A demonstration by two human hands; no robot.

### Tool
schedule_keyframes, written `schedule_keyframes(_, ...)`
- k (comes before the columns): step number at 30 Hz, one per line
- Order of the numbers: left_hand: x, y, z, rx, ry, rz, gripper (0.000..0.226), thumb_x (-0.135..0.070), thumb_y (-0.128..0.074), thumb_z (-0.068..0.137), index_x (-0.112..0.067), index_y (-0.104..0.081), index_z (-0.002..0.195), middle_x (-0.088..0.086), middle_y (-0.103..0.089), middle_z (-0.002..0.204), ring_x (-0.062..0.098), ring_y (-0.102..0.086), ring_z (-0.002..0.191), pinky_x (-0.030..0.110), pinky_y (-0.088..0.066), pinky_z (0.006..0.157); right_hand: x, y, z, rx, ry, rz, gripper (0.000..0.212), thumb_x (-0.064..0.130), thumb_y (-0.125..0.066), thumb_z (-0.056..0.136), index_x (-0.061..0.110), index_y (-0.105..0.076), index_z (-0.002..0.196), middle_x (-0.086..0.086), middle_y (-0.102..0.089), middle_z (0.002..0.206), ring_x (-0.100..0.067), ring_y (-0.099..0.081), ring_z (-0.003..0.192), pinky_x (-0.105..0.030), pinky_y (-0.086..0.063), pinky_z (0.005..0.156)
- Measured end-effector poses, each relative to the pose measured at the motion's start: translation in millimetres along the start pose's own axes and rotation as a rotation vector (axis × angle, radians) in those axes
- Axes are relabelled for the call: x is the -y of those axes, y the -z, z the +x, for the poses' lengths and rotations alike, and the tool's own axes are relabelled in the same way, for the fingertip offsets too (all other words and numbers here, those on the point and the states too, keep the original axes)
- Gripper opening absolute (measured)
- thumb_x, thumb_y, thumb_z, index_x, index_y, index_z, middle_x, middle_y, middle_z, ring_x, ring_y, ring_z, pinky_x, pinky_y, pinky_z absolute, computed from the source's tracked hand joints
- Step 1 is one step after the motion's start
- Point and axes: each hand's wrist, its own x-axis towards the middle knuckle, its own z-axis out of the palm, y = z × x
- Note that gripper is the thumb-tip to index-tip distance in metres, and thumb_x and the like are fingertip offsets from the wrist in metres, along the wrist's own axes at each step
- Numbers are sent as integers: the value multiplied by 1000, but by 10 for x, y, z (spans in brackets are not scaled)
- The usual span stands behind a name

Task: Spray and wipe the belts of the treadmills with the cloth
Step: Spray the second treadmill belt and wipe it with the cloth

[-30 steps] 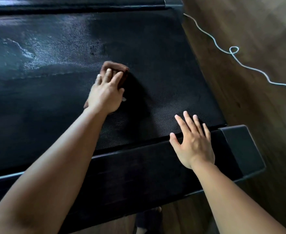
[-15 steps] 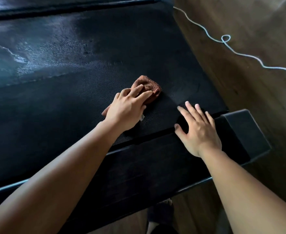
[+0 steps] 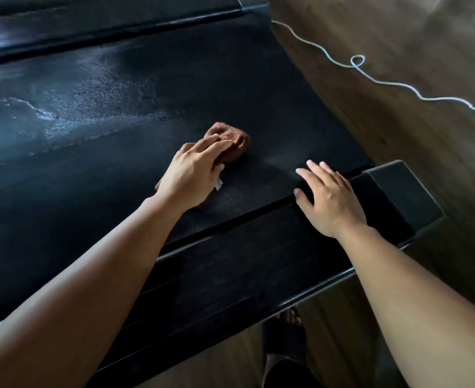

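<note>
Near edge: foot on the wood floor. Next the side rail, w/ right hand flat on it, fingers spread, holding nothing. Left hand presses the cloth onto the belt, mid-right, fingers straight on top. Cloth looks soft, light, bunchy, so prob. best pinned flat from above. Farther left, wet patch looks unwiped. Far right, white cord, well apart, no obstacle.

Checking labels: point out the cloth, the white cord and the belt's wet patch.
cloth (image 3: 234, 141): head view, bunched far end.
white cord (image 3: 355, 65): head view, crossing below its loop.
wet patch (image 3: 46, 115): head view, bright streak.
</note>
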Motion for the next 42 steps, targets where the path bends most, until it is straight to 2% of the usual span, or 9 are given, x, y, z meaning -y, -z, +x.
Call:
schedule_keyframes(4, 110, 280, -244, -22, 49, -3, 52, -19, -66, 94, -29, -53, 144, -3, -49, 151, 33, -50, 126, 41, -35, 110, 172, 75, -79, -48, 22, 47, 46, 39, -50, 97, 18, -55, 137, -7, -50, 147, -28, -41, 139, -44, -33, 115)
schedule_keyframes(7, 212, 555, -442, -35, 97, 25, 52, -19, -65, 95, -30, -52, 144, -5, -48, 152, 33, -49, 127, 41, -34, 110, 462, 173, -123, -105, 102, 55, 43, 38, -48, 93, 15, -60, 127, -4, -62, 129, -28, -55, 121, -44, -46, 101)
schedule_keyframes(10, 349, 890, -682, -53, 128, 45, 52, -17, -65, 94, -29, -52, 144, -4, -47, 152, 33, -48, 128, 41, -34, 110, 870, 246, -129, -125, 148, 49, 33, 28, -59, 92, 16, -62, 123, -3, -64, 118, -29, -59, 109, -44, -48, 92)
schedule_keyframes(12, 485, 1146, -852, -81, 155, 47, 53, -16, -65, 93, -28, -53, 143, -4, -49, 151, 33, -49, 127, 41, -34, 109, 1201, 298, -117, -115, 177, 53, 31, 28, -59, 93, 17, -62, 122, -2, -64, 115, -28, -58, 107, -43, -46, 90)
schedule_keyframes(18, 1020, 1892, -1423, -166, 270, 79, 53, -15, -66, 92, -27, -54, 142, 1, -51, 149, 34, -50, 126, 42, -35, 111, 2335, 397, -34, -75, 293, 70, 30, 30, -56, 95, 18, -61, 122, -3, -64, 113, -27, -57, 106, -42, -46, 89)
schedule_keyframes(22, 1486, 2362, -1855, -214, 363, 105, 52, -17, -64, 94, -29, -52, 143, -1, -50, 150, 34, -50, 125, 45, -38, 109, 3182, 369, 49, -44, 385, 81, 33, 32, -53, 97, 19, -59, 126, -2, -63, 120, -25, -55, 111, -41, -45, 92)
schedule_keyframes(30, 2432, 3049, -2639, -243, 481, 156, 51, -13, -65, 91, -24, -54, 140, 6, -55, 145, 37, -56, 117, 50, -45, 103, 4843, 19, 103, 22, 523, 136, 36, 35, -50, 98, 21, -55, 131, -1, -58, 126, -24, -51, 115, -39, -41, 96)
schedule_keyframes(34, 2917, 3300, -2971, -281, 554, 175, 52, -14, -66, 91, -27, -54, 139, 5, -57, 142, 36, -59, 115, 51, -47, 100, 5483, -201, 125, 62, 581, 129, 35, 38, -49, 98, 23, -54, 130, 1, -56, 127, -23, -50, 117, -39, -40, 97)
schedule_keyframes(42, 3909, 3716, -3604, -344, 783, 209, 51, -14, -64, 94, -19, -52, 143, 11, -54, 145, 39, -53, 122, 49, -42, 105, 6597, -566, 223, 114, 648, 126, 36, 40, -47, 99, 23, -53, 131, 0, -54, 128, -23, -48, 118, -39, -39, 99)
